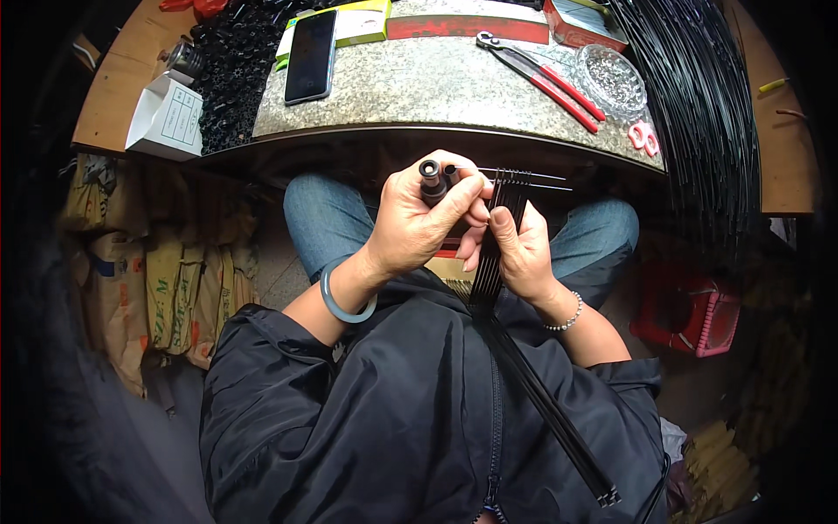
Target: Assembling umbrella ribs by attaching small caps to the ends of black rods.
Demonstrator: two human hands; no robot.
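Observation:
My left hand (pixel 426 205), with a pale blue-grey bangle at its wrist, is closed around black tubular parts (pixel 430 182), their round open ends facing up. My right hand (pixel 525 253) grips a bundle of thin black rods (pixel 485 278) that look like umbrella ribs, thumb pressed on them. The rods slant down across my dark jacket to metal-tipped ends. Thin metal wires (pixel 548 182) cross the rods' upper ends and stick out to the right. My left fingertips are close to the wires and rods; exactly what they pinch is hidden.
On the stone-topped bench lie a phone (pixel 311 57), red-handled pliers (pixel 546 83), a glass dish of small pieces (pixel 611 80) and pink-handled scissors (pixel 643 138). Many black rods (pixel 698 113) hang over its right side. Black parts (pixel 231 79) and a white box (pixel 166 118) are left.

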